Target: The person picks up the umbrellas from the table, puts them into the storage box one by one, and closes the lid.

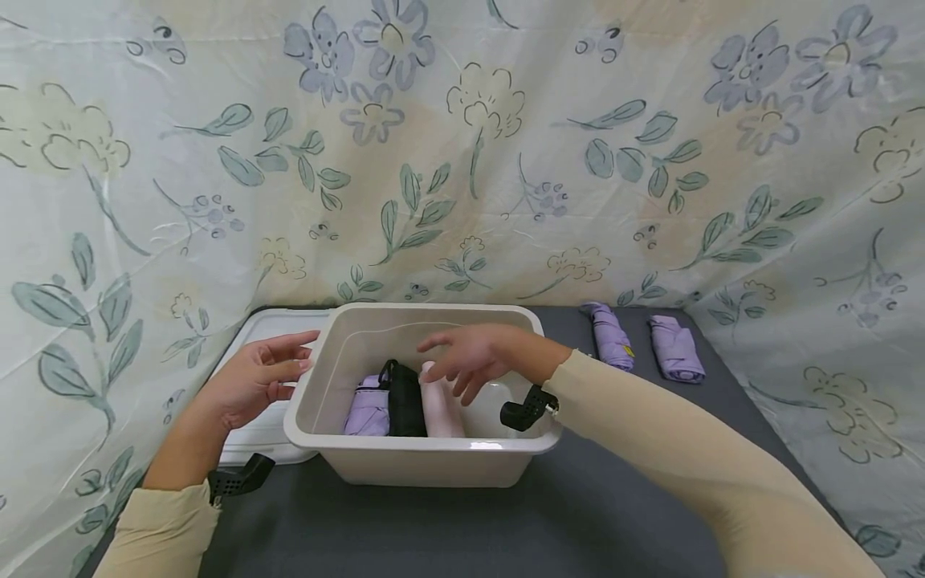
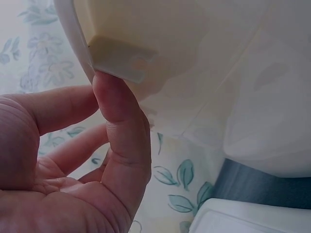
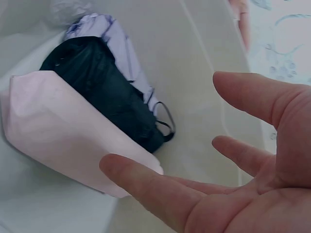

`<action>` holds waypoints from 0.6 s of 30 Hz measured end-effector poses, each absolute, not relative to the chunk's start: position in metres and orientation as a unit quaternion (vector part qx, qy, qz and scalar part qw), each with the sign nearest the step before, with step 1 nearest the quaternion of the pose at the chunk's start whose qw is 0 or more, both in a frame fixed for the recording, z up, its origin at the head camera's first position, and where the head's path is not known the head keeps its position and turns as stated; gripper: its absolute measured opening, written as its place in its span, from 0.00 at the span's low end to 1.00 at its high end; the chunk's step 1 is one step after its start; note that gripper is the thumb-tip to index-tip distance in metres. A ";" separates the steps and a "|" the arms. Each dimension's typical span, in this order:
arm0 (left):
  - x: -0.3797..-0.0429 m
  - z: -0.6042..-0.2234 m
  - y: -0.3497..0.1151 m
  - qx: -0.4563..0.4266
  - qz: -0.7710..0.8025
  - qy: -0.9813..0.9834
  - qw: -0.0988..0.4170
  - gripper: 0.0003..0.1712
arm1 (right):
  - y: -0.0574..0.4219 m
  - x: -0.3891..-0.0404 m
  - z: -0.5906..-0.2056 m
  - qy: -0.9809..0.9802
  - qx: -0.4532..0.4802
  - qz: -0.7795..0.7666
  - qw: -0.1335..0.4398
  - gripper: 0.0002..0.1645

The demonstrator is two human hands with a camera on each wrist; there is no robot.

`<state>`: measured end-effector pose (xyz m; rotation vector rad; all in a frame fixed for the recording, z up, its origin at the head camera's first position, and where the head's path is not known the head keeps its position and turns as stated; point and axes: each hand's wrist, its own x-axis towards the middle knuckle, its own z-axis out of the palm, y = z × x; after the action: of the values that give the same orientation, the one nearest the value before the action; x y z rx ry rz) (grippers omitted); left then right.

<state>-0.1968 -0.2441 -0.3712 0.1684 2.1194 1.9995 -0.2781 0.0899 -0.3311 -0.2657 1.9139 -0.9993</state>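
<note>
A beige plastic bin (image 1: 433,467) stands on the dark table. My left hand (image 1: 263,373) is at its left rim, with fingertips touching the lip (image 2: 80,46) and the fingers loosely bent. Over the bin's inside hovers my right hand (image 1: 466,357), fingers spread and nothing held. Below it a pale pink cylindrical bundle (image 3: 73,131) leans against a black bundle (image 3: 92,92) with a cord loop. Beside the black one lies a lilac bundle (image 1: 368,409). In the right wrist view a fingertip overlaps the pink bundle; whether it touches cannot be told.
A white lid (image 1: 253,437) lies left of the bin, partly under its rim. Two more lilac rolled bundles, one with a yellow label (image 1: 611,337) and one farther right (image 1: 676,349), lie on the table (image 1: 614,498). Floral cloth (image 1: 462,160) hangs behind and at the sides.
</note>
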 end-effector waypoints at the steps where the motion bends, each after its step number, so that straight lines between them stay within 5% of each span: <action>1: -0.197 -0.371 -0.244 0.056 0.682 0.721 0.112 0.34 | 0.092 -0.278 -0.330 0.778 -0.112 -0.410 0.464 0.44; 18: -0.197 -0.367 -0.243 0.038 0.682 0.721 0.117 0.34 | 0.135 -0.274 -0.312 0.763 -0.170 -0.491 0.385 0.41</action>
<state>-0.1966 -0.2425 -0.3668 0.1117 2.1114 1.9951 -0.2742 0.1353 -0.3115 -0.4336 1.9447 -1.2499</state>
